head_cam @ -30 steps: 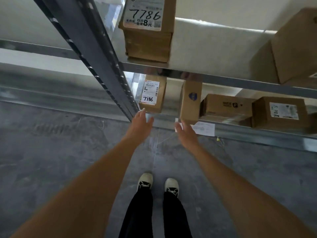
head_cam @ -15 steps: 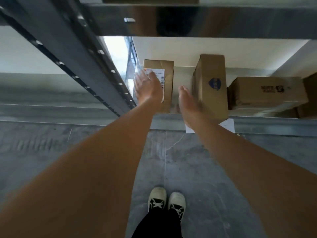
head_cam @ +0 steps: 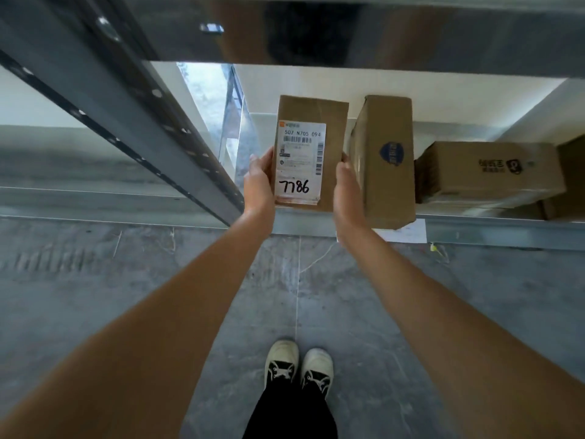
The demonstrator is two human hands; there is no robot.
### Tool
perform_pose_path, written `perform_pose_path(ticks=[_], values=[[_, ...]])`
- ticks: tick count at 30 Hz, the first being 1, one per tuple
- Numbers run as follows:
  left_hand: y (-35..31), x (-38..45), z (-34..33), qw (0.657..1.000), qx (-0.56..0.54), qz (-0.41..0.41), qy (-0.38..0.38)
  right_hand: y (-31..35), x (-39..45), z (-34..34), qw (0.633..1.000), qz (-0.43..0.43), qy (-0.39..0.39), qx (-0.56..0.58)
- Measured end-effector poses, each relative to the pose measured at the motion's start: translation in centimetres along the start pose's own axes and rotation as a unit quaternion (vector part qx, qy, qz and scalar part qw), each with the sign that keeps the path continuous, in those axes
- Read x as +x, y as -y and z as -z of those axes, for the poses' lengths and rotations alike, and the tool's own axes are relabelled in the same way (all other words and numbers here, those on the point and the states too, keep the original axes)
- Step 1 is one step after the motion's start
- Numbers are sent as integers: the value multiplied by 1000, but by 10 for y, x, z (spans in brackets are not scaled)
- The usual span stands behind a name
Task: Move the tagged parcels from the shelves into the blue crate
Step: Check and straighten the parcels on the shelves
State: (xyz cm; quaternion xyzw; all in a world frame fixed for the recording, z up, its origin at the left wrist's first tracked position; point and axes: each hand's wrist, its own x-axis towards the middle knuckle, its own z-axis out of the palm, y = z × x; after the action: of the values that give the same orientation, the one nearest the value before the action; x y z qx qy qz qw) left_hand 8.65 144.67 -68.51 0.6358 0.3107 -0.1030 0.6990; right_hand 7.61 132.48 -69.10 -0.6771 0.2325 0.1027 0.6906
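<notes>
A small brown cardboard parcel [head_cam: 308, 153] with a white label marked "7786" stands at the left end of the low shelf [head_cam: 304, 230]. My left hand [head_cam: 259, 182] grips its left side and my right hand [head_cam: 346, 188] presses its right side, so both hands clasp it. Its lower edge sits at the shelf's front lip; I cannot tell whether it is lifted off. The blue crate is not in view.
A taller brown box [head_cam: 384, 160] with a blue badge stands right beside my right hand. A flat box [head_cam: 489, 172] lies further right. A grey steel upright [head_cam: 133, 122] runs diagonally at the left, a shelf beam [head_cam: 316, 30] overhead. Grey floor and my shoes [head_cam: 299, 365] below.
Both hands went from reaching open toward the shelf to closing on the sides of the 7786 parcel. The view has dropped closer to the low shelf.
</notes>
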Motion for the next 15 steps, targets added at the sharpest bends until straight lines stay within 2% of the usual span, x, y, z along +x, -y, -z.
perform_pose_path(ticks=[2,8,15], values=[[3,-22,7,999,-28,-15,23,-5,-23,4,999,34,-8,23],[13,-51,26,997,-46,-34,56,-14,-61,10,998,54,0,11],[3,-45,19,996,-18,-33,78,2,-44,10,999,15,11,-30]])
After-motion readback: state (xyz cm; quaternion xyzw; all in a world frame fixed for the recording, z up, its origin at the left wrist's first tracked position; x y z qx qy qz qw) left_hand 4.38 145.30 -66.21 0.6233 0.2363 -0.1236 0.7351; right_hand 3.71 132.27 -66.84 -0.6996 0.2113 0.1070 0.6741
